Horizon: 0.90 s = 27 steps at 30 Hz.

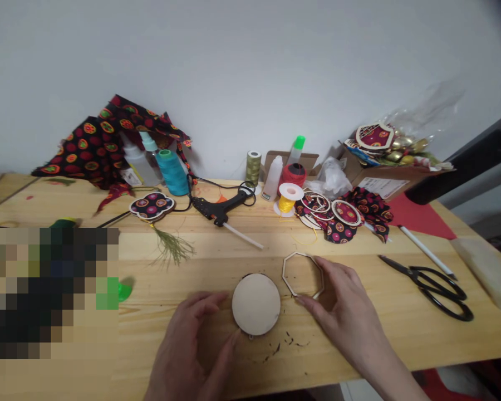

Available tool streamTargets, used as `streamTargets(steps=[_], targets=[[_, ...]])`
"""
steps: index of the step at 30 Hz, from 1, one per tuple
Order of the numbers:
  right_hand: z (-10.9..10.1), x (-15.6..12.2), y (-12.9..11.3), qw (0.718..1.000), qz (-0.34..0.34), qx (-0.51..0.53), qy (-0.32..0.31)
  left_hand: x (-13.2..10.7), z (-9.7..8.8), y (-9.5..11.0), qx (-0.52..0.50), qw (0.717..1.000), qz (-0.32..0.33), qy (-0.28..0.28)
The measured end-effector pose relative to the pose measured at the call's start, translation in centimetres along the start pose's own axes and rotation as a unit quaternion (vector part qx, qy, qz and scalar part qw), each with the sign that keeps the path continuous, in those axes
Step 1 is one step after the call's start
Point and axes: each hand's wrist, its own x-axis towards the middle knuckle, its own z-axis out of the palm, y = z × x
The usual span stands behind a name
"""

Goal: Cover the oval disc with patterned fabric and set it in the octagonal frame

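With both hands open, the left hand [194, 345] cupped the rim of the wooden disc [256, 304], seemingly light and stiff, while the right hand [342, 309] touched the thin, probably fragile octagon frame [283, 272].

Pale wooden table [401, 340]. A round wooden disc [256, 304] lies flat against the left hand [192, 345], and an octagonal frame [283, 273] sits at the right hand [342, 312] fingertips. Black scissors [438, 285] lie well outside that hand. A glue gun [221, 209] and yellow spool [289, 198] lie farther ahead.
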Motion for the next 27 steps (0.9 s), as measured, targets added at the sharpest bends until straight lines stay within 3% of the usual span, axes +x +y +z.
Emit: streamTargets(steps=[12, 17, 22, 27], targets=[[-0.2, 0.0, 0.4, 0.999, 0.010, 0.015, 0.036, 0.2, -0.1, -0.8, 0.013, 0.999, 0.043, -0.004], [-0.6, -0.1, 0.0, 0.999, -0.051, -0.012, 0.001, 0.0, 0.3, -0.4, -0.011, 0.999, 0.026, 0.016], [0.0, 0.4, -0.9, 0.999, -0.032, -0.039, -0.013, -0.2, 0.5, -0.2, -0.025, 1.000, 0.000, 0.019], [0.6, 0.7, -1.2, 0.998, -0.035, -0.052, -0.020, 0.1, 0.3, -0.7, 0.001, 0.999, 0.035, 0.001]])
